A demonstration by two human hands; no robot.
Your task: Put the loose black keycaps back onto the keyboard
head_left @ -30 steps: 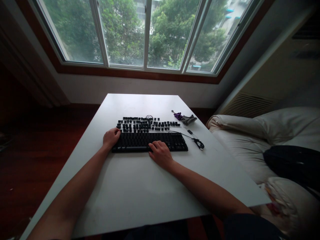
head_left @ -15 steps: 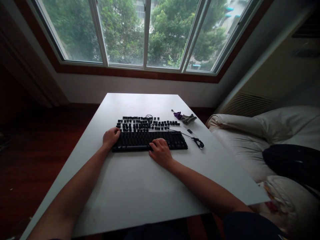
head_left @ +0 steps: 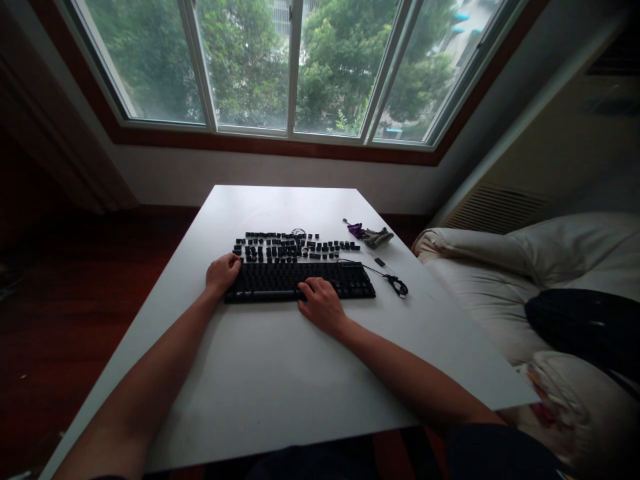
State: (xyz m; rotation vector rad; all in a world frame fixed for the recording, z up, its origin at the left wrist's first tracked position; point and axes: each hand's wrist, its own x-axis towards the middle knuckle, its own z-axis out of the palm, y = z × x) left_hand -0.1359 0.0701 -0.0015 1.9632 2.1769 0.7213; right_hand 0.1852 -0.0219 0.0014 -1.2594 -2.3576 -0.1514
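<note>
A black keyboard lies lengthwise across the white table. My left hand is curled round its upper left corner, fingers closed at the edge. On the keyboard's right half rests my right hand, fingertips on the keys and thumb apart near the front edge; nothing shows in it. Loose black keycaps stand in uneven rows just behind the keyboard, the nearest ones close to my left fingertips. What lies under my right fingers is hidden.
Right of the keyboard lies a coiled black cable. Behind it are a crumpled grey cloth and a purple piece. A pale sofa with a dark bag stands beside the table's right edge.
</note>
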